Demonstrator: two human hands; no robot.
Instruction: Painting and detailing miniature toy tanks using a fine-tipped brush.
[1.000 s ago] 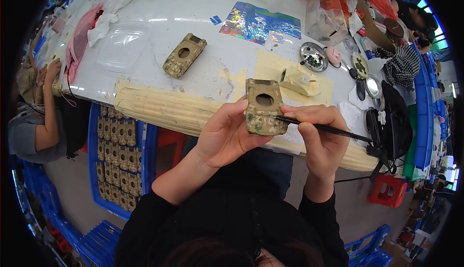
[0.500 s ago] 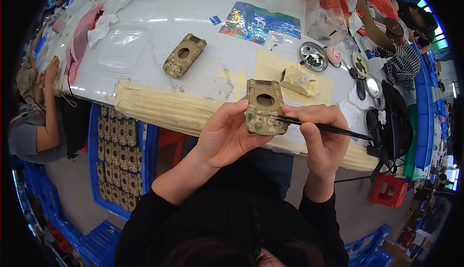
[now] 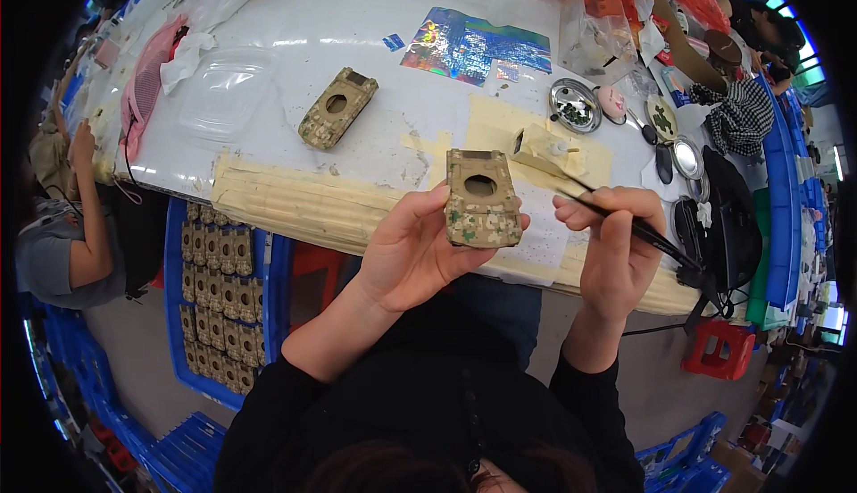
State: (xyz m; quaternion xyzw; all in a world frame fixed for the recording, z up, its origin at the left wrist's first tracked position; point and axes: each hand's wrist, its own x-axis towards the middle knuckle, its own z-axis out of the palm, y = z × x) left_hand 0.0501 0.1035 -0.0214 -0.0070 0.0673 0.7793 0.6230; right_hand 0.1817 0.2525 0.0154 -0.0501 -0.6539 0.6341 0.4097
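Observation:
My left hand (image 3: 399, 256) grips a toy tank hull (image 3: 483, 221) from its left side and below. It is tan with a camouflage pattern, a round hole in its top and small green and pale patches on the face towards me. My right hand (image 3: 622, 256) pinches black tweezers (image 3: 659, 241). Their tips are spread apart, off to the right of the hull and not touching it. Farther left on the table lies a second camouflage hull (image 3: 337, 107), also with a round hole. Beyond my hands a tan taped block (image 3: 541, 150) rests on yellowish paper.
A round metal dish (image 3: 574, 105) with dark green bits stands at the right, near a shiny holographic sheet (image 3: 478, 44). A clear plastic lid (image 3: 219, 100) lies at the left. Below the table's taped edge, a blue crate (image 3: 179, 356) holds several hulls. Another person's arm (image 3: 87, 189) shows far left.
The tweezers have left the hull's surface, and my right hand has moved right with them, their tips now spread. The hull has shifted slightly left in my left hand.

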